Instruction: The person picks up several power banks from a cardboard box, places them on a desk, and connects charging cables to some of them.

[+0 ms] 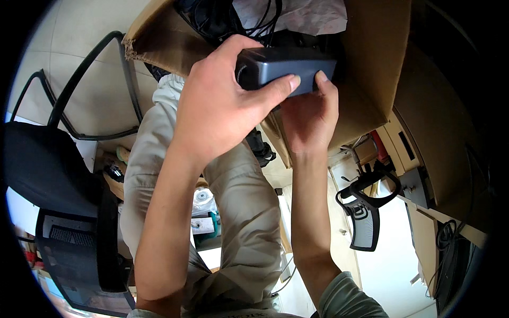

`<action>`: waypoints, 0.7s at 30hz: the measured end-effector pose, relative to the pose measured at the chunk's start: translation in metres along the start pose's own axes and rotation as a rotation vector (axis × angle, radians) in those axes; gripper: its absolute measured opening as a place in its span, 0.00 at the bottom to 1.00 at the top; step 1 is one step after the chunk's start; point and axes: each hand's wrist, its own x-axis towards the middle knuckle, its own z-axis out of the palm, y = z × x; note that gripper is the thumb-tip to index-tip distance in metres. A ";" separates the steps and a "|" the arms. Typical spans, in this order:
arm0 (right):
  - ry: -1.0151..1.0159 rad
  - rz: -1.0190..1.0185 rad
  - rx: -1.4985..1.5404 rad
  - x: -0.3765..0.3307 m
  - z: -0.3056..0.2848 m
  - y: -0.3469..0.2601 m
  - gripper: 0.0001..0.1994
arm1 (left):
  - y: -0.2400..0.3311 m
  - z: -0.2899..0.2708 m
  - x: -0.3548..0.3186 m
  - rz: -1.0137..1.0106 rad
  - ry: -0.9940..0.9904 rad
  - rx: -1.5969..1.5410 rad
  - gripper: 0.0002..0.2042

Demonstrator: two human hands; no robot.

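1. While both hands are working over the lap, the left hand (222,100) is curling over the top and near end of a dark grey box-shaped device (286,71), thumb lying along its front face.
2. From below, the right hand (310,114) is closing on the same device, fingertips pressing its right end, so both hands are gripping it together.
3. That device is hovering at the mouth of an open cardboard box (371,63), which is lying in front of the knees.
4. Inside the box, black cables (222,18) and crumpled white paper (302,16) are showing behind the device.
5. Beige trousers (238,212) are filling the middle of the view.
6. A black chair (58,175) is standing at the left on a pale tiled floor (69,47).
7. A second black chair (366,212) is sitting at the right beside wooden furniture (424,201).
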 end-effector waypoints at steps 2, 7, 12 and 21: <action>0.028 -0.096 -0.100 0.004 -0.006 -0.001 0.21 | 0.009 -0.002 0.000 -0.064 -0.038 0.090 0.23; 0.034 -0.015 -0.419 0.017 -0.020 -0.011 0.21 | 0.007 0.003 0.005 0.061 -0.044 0.262 0.22; -0.026 0.123 -0.188 0.025 -0.004 0.000 0.20 | 0.013 0.004 0.013 0.042 0.034 0.152 0.24; -0.111 0.285 -0.092 0.019 0.008 0.024 0.22 | 0.004 0.007 0.020 0.139 0.207 0.030 0.36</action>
